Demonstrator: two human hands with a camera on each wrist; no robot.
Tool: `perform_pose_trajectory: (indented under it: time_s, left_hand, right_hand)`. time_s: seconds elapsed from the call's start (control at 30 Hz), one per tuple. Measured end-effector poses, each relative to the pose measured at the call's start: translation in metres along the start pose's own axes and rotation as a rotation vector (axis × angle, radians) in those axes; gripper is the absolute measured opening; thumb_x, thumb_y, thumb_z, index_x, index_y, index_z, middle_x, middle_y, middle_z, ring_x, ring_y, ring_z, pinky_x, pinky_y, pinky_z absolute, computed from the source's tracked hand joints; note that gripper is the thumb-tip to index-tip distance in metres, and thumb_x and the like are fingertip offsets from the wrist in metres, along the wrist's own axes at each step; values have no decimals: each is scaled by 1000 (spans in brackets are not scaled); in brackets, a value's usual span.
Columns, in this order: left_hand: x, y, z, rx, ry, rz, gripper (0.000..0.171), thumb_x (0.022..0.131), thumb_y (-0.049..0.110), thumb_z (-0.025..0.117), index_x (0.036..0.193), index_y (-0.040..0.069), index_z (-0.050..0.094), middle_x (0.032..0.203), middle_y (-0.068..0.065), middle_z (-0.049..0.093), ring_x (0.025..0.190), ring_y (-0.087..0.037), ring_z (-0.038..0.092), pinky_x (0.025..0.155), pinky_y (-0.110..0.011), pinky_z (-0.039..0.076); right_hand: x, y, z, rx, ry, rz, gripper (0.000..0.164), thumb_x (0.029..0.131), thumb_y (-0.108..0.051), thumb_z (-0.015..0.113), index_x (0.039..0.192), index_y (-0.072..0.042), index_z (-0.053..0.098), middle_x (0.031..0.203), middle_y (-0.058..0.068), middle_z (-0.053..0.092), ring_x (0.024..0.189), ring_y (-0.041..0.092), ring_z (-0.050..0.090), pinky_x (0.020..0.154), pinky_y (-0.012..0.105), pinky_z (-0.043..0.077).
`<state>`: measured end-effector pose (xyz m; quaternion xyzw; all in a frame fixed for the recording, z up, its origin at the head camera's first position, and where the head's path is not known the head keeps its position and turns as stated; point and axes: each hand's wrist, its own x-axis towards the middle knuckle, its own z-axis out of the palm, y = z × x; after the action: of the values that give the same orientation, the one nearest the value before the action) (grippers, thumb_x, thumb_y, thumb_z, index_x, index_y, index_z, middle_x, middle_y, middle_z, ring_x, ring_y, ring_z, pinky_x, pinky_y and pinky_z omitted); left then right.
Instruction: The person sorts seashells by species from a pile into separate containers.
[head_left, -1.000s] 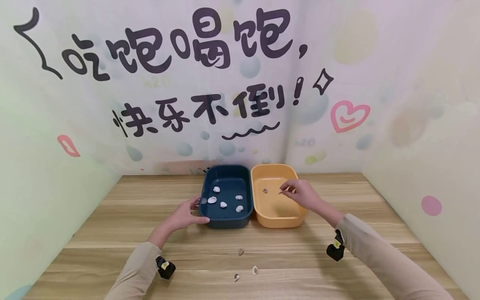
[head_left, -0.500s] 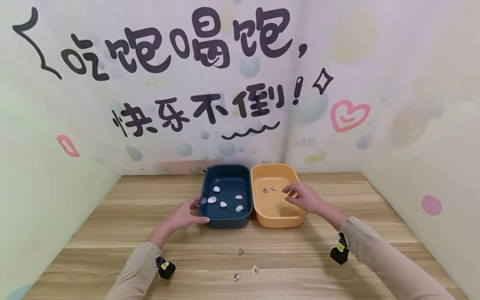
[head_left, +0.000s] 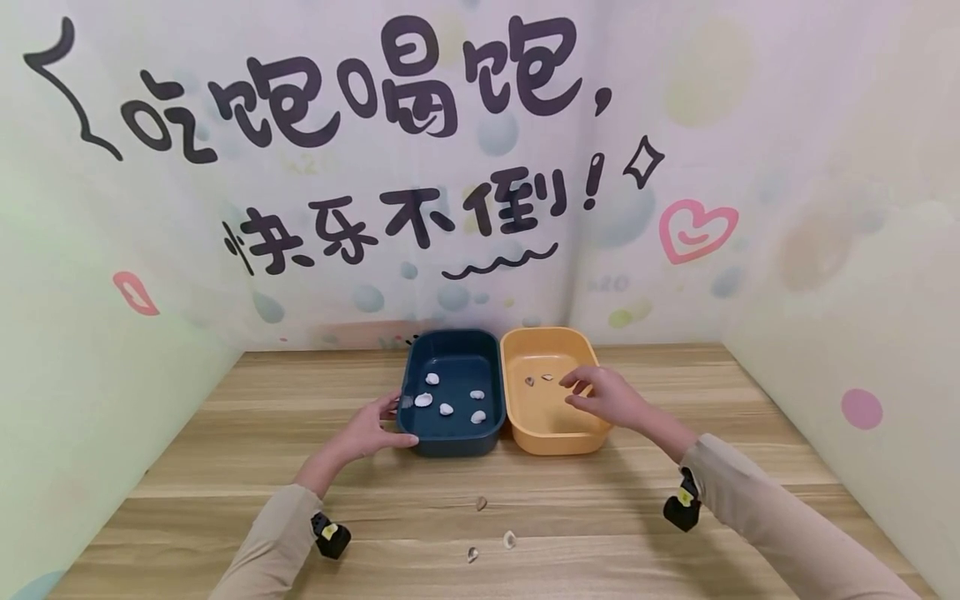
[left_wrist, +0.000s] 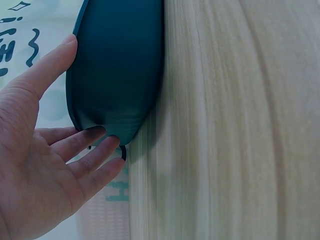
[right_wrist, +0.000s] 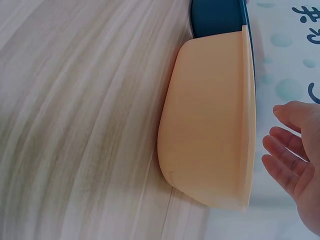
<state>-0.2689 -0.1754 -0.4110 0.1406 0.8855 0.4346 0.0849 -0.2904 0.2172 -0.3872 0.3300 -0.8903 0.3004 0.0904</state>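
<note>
My left hand (head_left: 367, 432) rests against the left side of a dark blue bin (head_left: 459, 447), its thumb on the front rim. In the left wrist view, the fingers (left_wrist: 89, 162) are spread and fairly straight at the bin's outer wall. Several white seashells (head_left: 423, 400) lie inside that bin. Over the right side of a yellow bin (head_left: 558, 444) hovers my right hand (head_left: 609, 396), thumb and fingers apart and nothing between them. Two small brownish seashells (head_left: 529, 382) lie on the yellow bin's floor.
Three loose shells lie on the wooden table (head_left: 360, 525) in front of the bins: a brownish shell (head_left: 482, 503), a pale shell (head_left: 510, 540) and a dark-marked shell (head_left: 472, 554). The bins stand side by side near the printed back wall (head_left: 330, 292).
My right hand has let go of a small shell, which now lies beside the other in the yellow bin, and has drawn slightly to the right. The left hand stays put.
</note>
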Motion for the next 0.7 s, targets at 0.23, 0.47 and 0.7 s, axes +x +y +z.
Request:
perform_pose_trajectory:
  time_s: [0.23,0.47,0.7]
  left_hand:
    - [-1,-2,0,7,5,-4,84,75,25,74,139,-5,27,133,-24,42,116,-37,44,94,-48,41]
    - [0,-5,2,19,15,-8,85,75,27,75,139,-4,28,133,-23,43,115,-36,46,93,-47,41]
    - [-1,-4,1,10,10,-7,86,74,28,75,139,-4,28,132,-23,43,115,-36,45,93,-47,41]
  right_hand:
    - [-1,-8,1,-5,-10,-41,18,78,-4,68,95,0,65,91,8,65,77,17,61,62,28,52]
    - [-4,-24,4,15,-56,-67,19,79,-6,68,97,-2,64,93,7,65,78,19,60,64,31,52]
    - [-5,-40,12,23,-86,-115,20,78,-10,70,96,-4,65,93,6,65,78,18,59,63,30,52]
